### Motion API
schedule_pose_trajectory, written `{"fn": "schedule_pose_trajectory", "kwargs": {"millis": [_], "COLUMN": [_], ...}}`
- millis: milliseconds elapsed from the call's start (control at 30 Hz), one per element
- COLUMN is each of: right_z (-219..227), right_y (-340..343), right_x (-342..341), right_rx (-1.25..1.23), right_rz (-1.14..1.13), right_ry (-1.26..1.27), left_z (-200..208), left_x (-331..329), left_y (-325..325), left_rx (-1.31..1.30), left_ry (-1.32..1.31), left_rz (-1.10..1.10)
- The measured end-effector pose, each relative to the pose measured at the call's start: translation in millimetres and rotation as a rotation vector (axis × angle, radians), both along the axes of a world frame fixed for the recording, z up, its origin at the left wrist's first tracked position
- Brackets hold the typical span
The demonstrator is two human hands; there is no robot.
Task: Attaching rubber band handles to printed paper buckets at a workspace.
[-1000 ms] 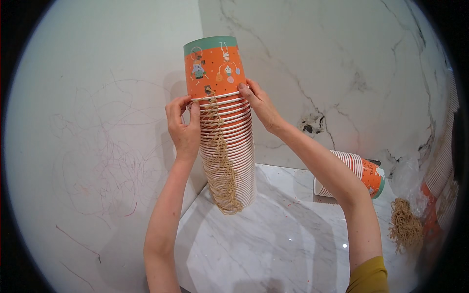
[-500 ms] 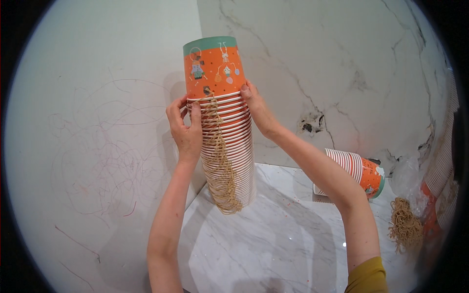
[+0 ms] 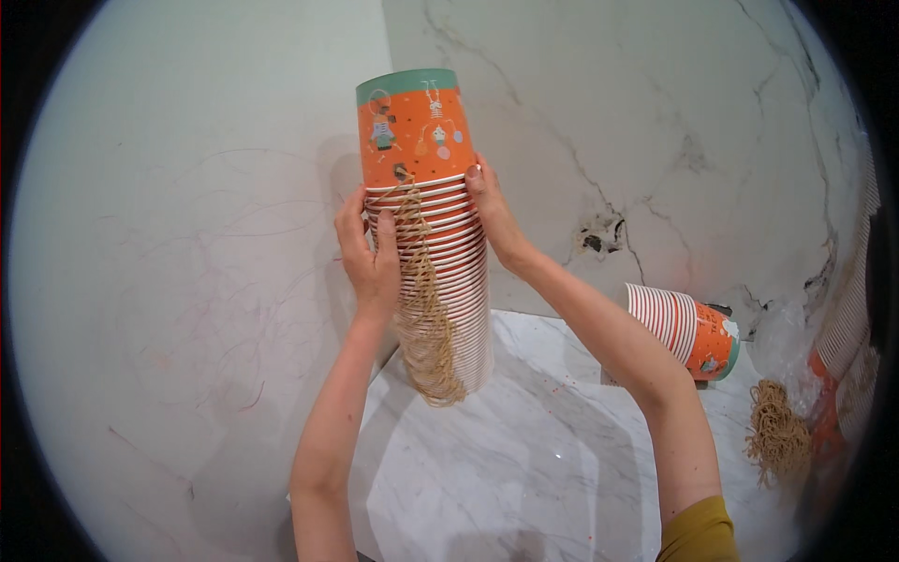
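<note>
A tall stack of upside-down orange paper cups [image 3: 433,234] with a teal band at its top stands on the white marble counter [image 3: 524,468]. Tan string handles [image 3: 426,318] hang down the stack's front. My left hand [image 3: 367,253] presses on the stack's left side, its thumb on the rims and strings. My right hand [image 3: 492,211] holds the right side at about the same height, just under the top cup.
A shorter stack of the same cups [image 3: 684,330] lies on its side at the right against the marble wall. A bundle of tan strings [image 3: 775,433] lies on the counter further right, beside clear plastic wrap [image 3: 782,342] and more cups at the frame's edge.
Both hands stay on the stack at nearly the same spots. The stack has barely shifted.
</note>
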State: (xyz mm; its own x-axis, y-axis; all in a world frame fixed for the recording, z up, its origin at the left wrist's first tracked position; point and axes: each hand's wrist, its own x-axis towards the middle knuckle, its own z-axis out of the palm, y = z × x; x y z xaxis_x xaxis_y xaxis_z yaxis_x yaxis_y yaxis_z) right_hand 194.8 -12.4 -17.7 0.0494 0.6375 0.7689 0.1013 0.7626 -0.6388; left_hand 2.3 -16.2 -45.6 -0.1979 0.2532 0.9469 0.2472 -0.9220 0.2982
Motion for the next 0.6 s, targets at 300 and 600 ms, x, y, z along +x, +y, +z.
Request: {"fn": "schedule_pose_trajectory", "kwargs": {"millis": [300,600], "right_z": [-25,-131], "right_y": [-32,-145], "right_x": [20,94], "right_rx": [0.076,-0.196], "right_rz": [-0.07,-0.262], "right_ry": [-0.176,-1.129], "left_z": [-46,-83], "left_x": [-3,58], "left_y": [-44,-215], "left_rx": [-0.167,0.099], "left_ry": [0.149,0.444], "left_rz": [0.215,-0.068]}}
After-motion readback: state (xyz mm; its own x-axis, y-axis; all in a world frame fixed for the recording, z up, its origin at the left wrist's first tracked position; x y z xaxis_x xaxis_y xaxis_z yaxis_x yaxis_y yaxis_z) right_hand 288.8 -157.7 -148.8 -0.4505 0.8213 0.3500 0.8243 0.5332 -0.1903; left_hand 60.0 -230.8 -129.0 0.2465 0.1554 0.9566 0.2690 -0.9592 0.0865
